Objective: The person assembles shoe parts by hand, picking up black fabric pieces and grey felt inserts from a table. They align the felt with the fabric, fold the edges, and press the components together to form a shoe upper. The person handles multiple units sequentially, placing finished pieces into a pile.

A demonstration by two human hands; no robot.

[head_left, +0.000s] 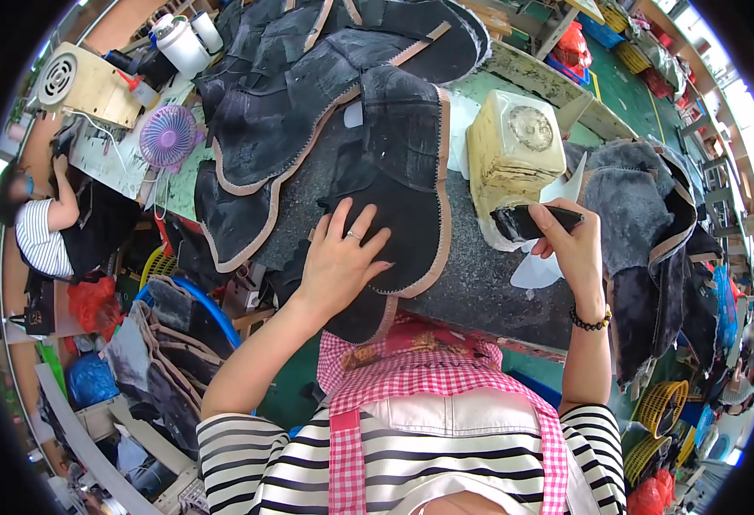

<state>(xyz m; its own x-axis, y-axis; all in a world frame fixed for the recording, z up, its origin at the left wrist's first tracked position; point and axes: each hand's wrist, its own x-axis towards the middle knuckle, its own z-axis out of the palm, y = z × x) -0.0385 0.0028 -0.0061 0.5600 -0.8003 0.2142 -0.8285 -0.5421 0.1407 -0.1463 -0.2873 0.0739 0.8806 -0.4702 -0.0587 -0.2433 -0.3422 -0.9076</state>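
My left hand (340,262) lies with fingers spread on a black boot upper (398,193), whose curved edge carries a stitched tan strip. My right hand (571,249) is closed on a black, flat, brush-like tool (527,222), gripped between thumb and fingers. The tool's far end is at the lower side of a smeared, yellowish-white plastic jug (510,146); whether they touch I cannot tell. Several more black uppers (295,120) with tan edges overlap beyond my left hand, marked with whitish smears. A white scrap (538,270) lies beneath my right hand.
Grey fleecy pieces (630,215) are heaped at the right end of the dark worktop (463,292). A purple fan (169,137) and a cream machine (90,86) stand at the left. A person (47,219) works further left. A blue-rimmed basket (197,300) of cut pieces stands lower left.
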